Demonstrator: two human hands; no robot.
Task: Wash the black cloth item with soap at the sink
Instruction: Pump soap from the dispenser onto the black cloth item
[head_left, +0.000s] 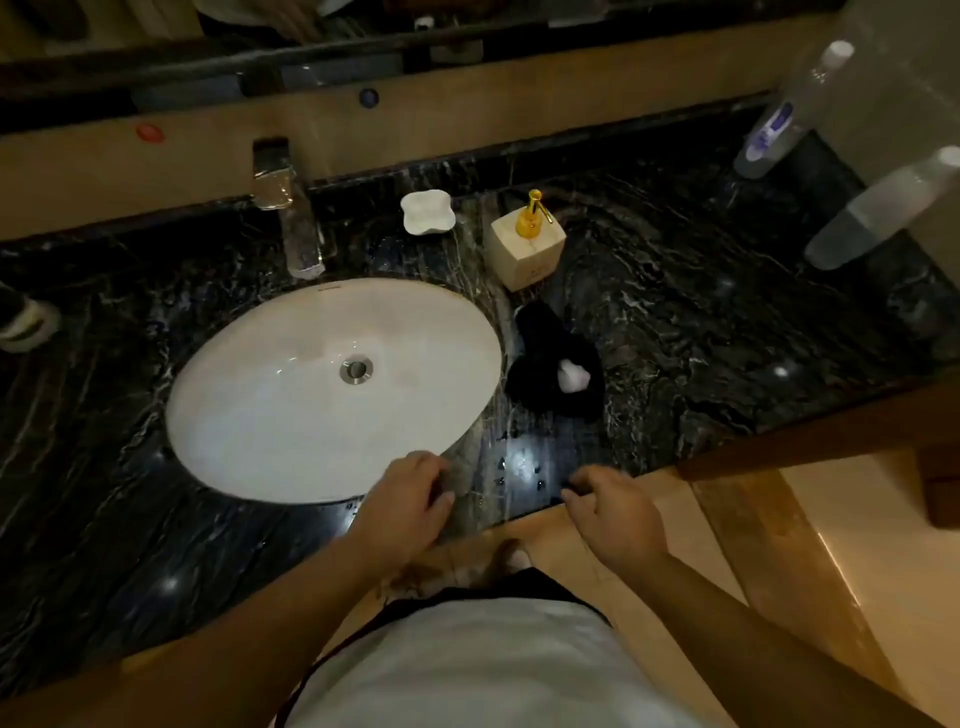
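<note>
The black cloth item lies crumpled on the dark veined marble desk, just beside the white oval sink at its 3 o'clock edge, with a small white soap dab resting on it. The square cream soap dispenser with gold pump stands at the cloth's 12 o'clock. The left hand hovers at the sink's 5 o'clock rim, fingers loosely curled, grasping nothing. The right hand is likewise released at the desk's front edge. The chrome tap is blurred. Two clear bottles at 2 o'clock are partly cut off.
</note>
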